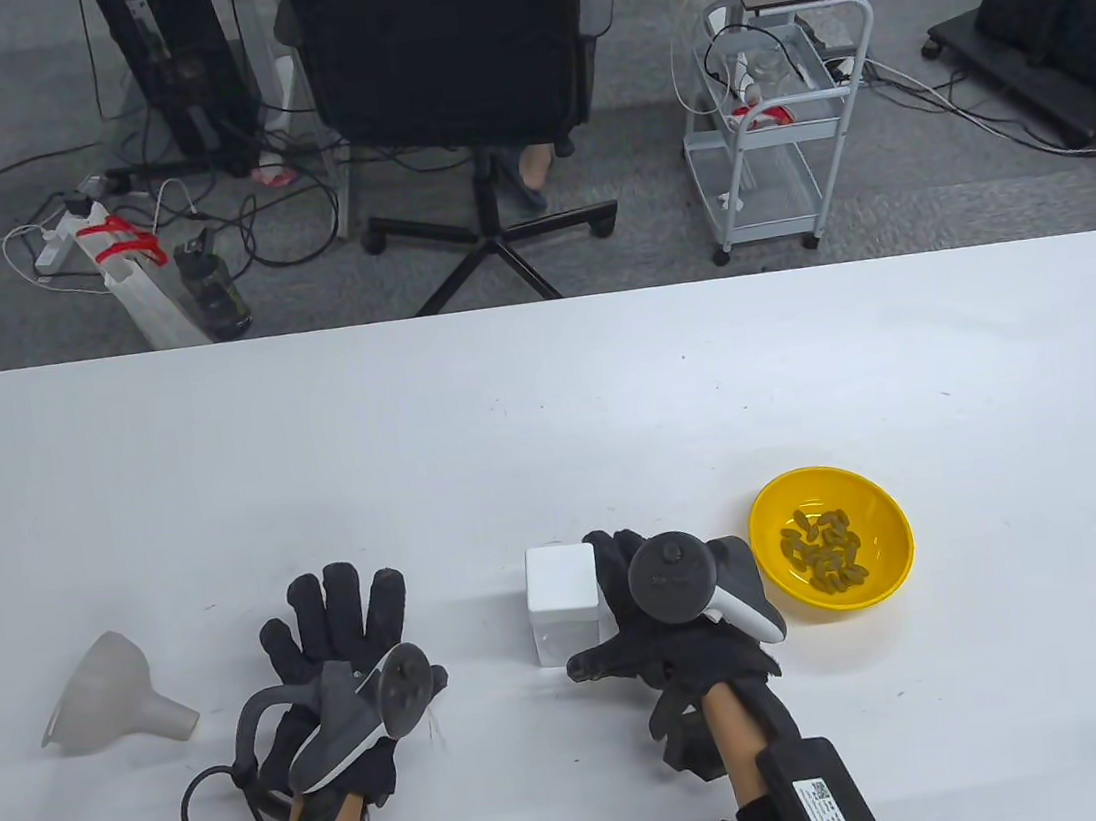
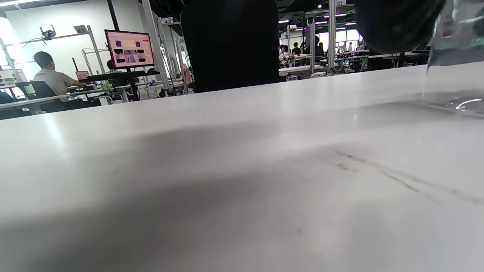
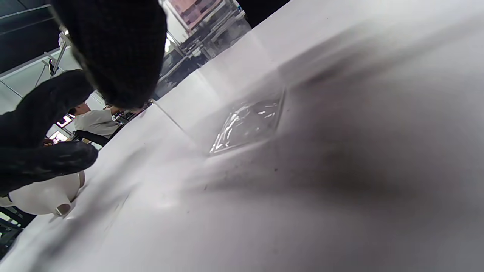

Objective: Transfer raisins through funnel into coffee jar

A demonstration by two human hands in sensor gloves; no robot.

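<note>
In the table view, the left hand [image 1: 338, 650] is lying flat on the white bench [image 1: 548, 410] with its fingers spread straight, holding nothing. Well to its left, the translucent funnel [image 1: 111, 695] is lying on its side, spout pointing toward that hand. The right hand [image 1: 666, 617] is resting against the right side of the coffee jar [image 1: 565, 615], a clear square jar with a white lid, which is standing upright between the two hands; the fingers are reaching along the jar's far side and the thumb is pointing left in front of it, so the hand is cupping the jar. Just right of that hand, the yellow bowl [image 1: 832, 534] is sitting on the bench with the raisins [image 1: 822, 551] piled inside it.

In the left wrist view, the bench is filling most of the frame, and the jar's clear wall is showing at the right edge. The left hand's fingers are not showing here.

In the right wrist view, gloved fingers [image 3: 113, 49] are hanging in at top left, and the jar's clear square base is sitting on the bench near the middle.
</note>
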